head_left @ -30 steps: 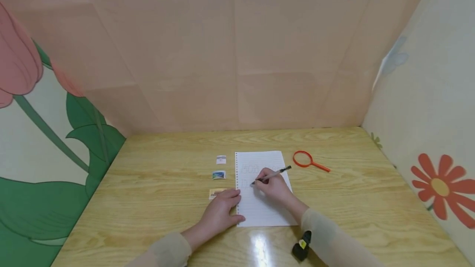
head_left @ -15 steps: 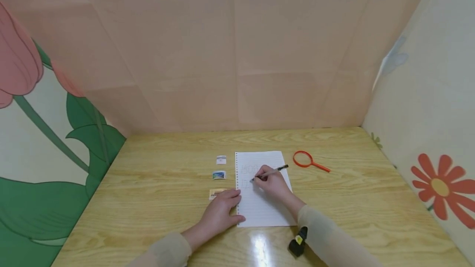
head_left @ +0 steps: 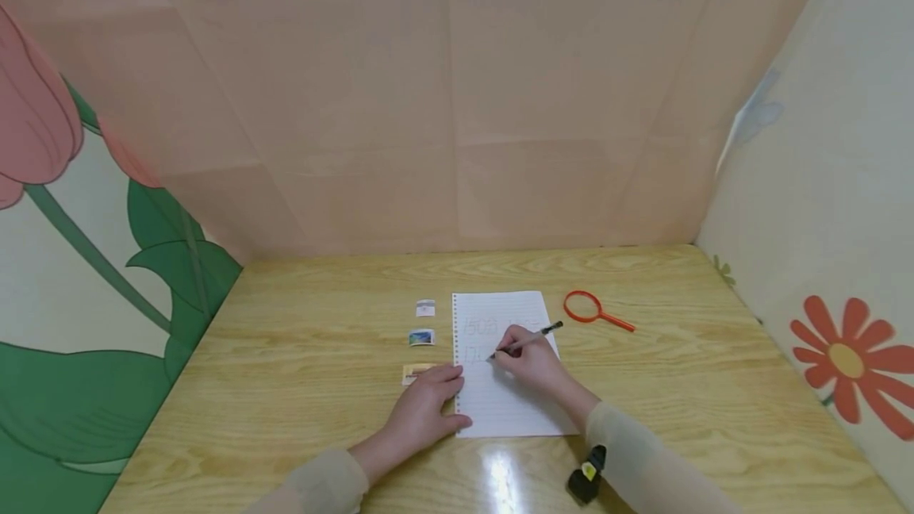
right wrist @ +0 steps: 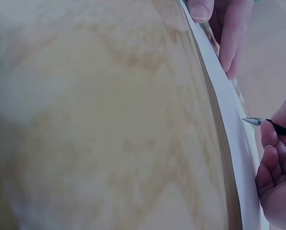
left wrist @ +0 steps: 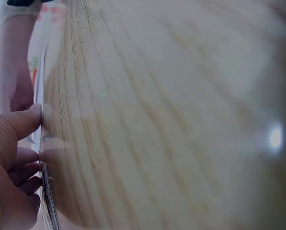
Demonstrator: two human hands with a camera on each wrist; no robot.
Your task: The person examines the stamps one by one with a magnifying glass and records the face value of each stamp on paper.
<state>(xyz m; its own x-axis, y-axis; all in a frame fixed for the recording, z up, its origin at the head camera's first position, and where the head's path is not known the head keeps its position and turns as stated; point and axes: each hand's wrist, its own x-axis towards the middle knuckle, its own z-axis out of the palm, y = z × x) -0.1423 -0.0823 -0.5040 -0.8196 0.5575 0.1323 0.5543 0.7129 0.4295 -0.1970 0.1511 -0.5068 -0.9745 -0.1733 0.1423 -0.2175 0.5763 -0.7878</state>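
Note:
A pen (head_left: 531,337) with a black grip is pinched in my right hand (head_left: 530,359), its tip at the second line of handwriting. Under it lies a lined sheet of paper (head_left: 500,411) with punched holes along its left edge; faint pencil-like strokes mark its upper part. My left hand (head_left: 427,403) rests with fingers extended on the sheet's left edge. That hand partly covers a small yellowish stamp-like picture (head_left: 412,373). In the right wrist view the metal pen tip (right wrist: 252,120) meets the paper.
Two more small stamp-like pictures, a blue-green one (head_left: 421,337) and a pale one (head_left: 425,308), lie left of the sheet. A red magnifying glass (head_left: 598,310) lies to its right. The wooden table (head_left: 286,355) meets a pinkish backdrop (head_left: 357,141).
My right hand shifted slightly left and up, then back right and down with the pen. More strokes show on the second line. The left hand has stayed in place.

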